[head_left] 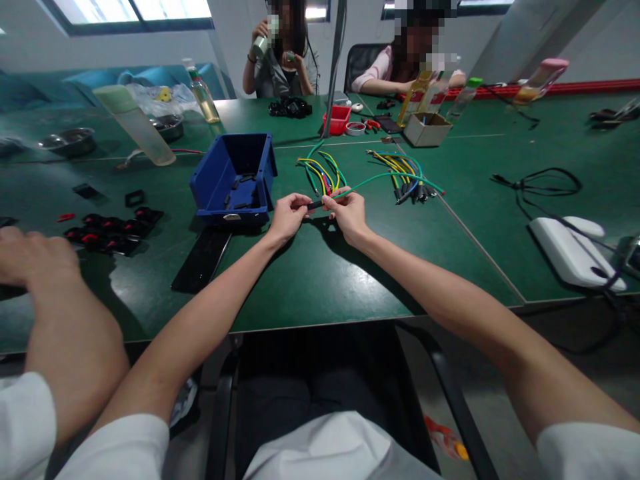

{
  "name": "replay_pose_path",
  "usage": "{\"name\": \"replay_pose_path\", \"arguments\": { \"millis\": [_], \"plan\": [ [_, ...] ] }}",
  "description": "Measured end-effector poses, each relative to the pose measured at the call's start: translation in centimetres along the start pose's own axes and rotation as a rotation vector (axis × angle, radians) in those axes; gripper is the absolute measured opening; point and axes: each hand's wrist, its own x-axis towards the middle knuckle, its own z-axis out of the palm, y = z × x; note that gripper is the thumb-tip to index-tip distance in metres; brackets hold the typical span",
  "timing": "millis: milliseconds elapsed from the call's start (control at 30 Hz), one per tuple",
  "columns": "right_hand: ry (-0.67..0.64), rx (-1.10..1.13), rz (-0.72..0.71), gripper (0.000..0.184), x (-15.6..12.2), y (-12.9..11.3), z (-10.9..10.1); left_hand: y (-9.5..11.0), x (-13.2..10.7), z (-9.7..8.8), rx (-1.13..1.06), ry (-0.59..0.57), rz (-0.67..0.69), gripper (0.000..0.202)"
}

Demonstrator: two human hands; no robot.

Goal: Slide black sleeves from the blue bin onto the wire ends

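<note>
My left hand (288,215) and my right hand (349,212) meet over the green table (310,280), both pinched shut on a small black part (315,205) joined to a green wire (395,175). The wire runs off to the right toward a bundle of coloured wires (407,175). A second loose bunch of coloured wires (320,172) lies just behind my hands. A blue plastic bin (235,179) with a few black parts inside stands left of my left hand.
A co-worker's arm (60,313) rests at the left by black and red parts (107,230). A flat black strip (203,257) lies before the bin. Bottles, a cardboard box (427,128), a red tray (336,120), a white device (575,250); two people sit opposite.
</note>
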Motion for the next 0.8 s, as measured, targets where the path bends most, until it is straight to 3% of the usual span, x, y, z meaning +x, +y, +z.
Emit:
{"name": "replay_pose_path", "arguments": {
  "millis": [233,800],
  "plan": [
    [0.012,-0.002,0.002,0.032,0.07,0.16,-0.08,0.12,-0.05,0.10,-0.087,-0.018,-0.048,0.017],
    [0.003,0.039,0.056,0.031,0.05,-0.42,-0.13,0.78,-0.57,-0.01,-0.099,-0.068,0.014,0.026]
  ]
}}
